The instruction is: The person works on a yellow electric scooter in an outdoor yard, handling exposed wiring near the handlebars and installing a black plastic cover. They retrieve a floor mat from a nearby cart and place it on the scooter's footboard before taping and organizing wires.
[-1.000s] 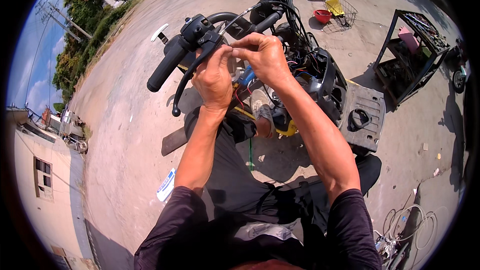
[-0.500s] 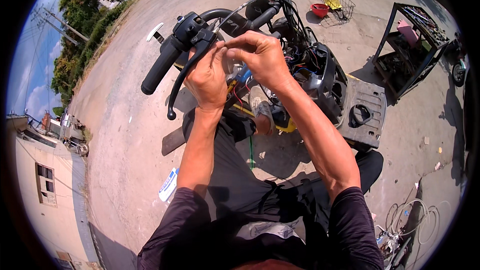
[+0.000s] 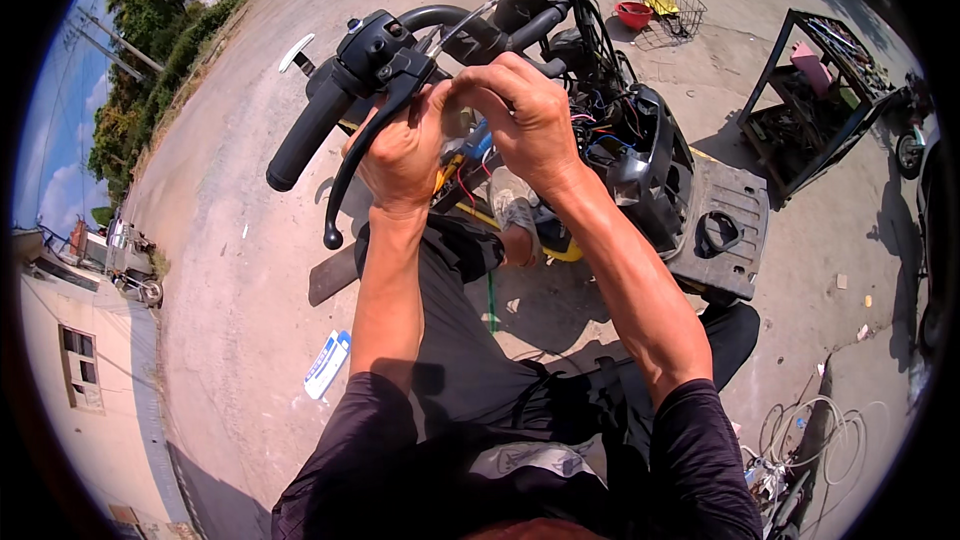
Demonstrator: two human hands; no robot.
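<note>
The stripped two-wheeler [image 3: 645, 175], with loose wiring open at its front, fills the upper middle of the frame, so a steady front end probably matters most: any swing would carry the work away from the fingers. Its black handlebar [image 3: 435, 16] reaches into the upper left, ending in a ribbed grip [image 3: 312, 132] that slants down and left; keeping that end still seems wise.

The right hand [image 3: 535, 130] arches in from the upper middle with thumb and fingers bent toward a pinch. The left hand [image 3: 395, 165], just left of it, curls close under the lever, its fingertips meeting the right hand's. Whether either grips something small I cannot tell, as the tips are blurred and partly hidden. One hand best serves as a steady brace while the other makes small, light movements.

The black lever [image 3: 396, 97] lies left of centre in the upper part of the frame, its ball end pointing down; leaving it unsqueezed should keep its root from shifting. The thin cable [image 3: 490, 8] slants up and right from there, and is best kept unkinked and clear of the knuckles
</note>
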